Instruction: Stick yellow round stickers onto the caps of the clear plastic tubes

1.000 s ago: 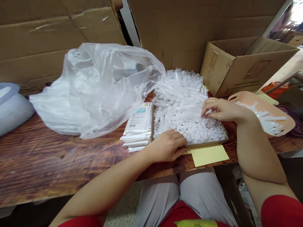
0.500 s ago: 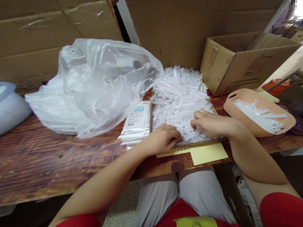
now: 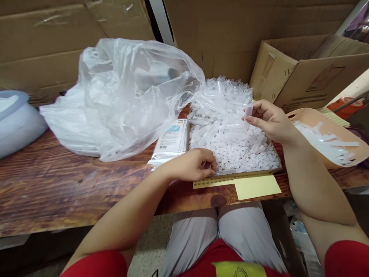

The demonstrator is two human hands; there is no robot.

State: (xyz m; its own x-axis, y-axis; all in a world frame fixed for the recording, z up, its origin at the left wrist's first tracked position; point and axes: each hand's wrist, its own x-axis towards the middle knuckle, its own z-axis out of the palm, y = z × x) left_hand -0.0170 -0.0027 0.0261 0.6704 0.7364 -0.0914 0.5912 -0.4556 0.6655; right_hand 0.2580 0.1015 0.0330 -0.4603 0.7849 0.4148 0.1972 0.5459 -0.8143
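A shallow cardboard tray is heaped with clear plastic tubes at the back and small white pieces at the front. Above the tray's right side, my right hand pinches a translucent flat strip between thumb and fingers. My left hand rests at the tray's front left corner with its fingers curled; whatever they may hold is hidden. Beside that hand, a clear strip lies along the tray's front edge. Printed packets are stacked just left of the tray.
A large clear plastic bag covers the back left. An orange basket with white strips stands at the right, before an open cardboard box. Yellow paper lies at the front edge. A pale blue container is far left.
My right hand has lifted from the white pieces and moved up and to the right, now with a translucent strip in it. My left hand stays near the tray's front left corner.
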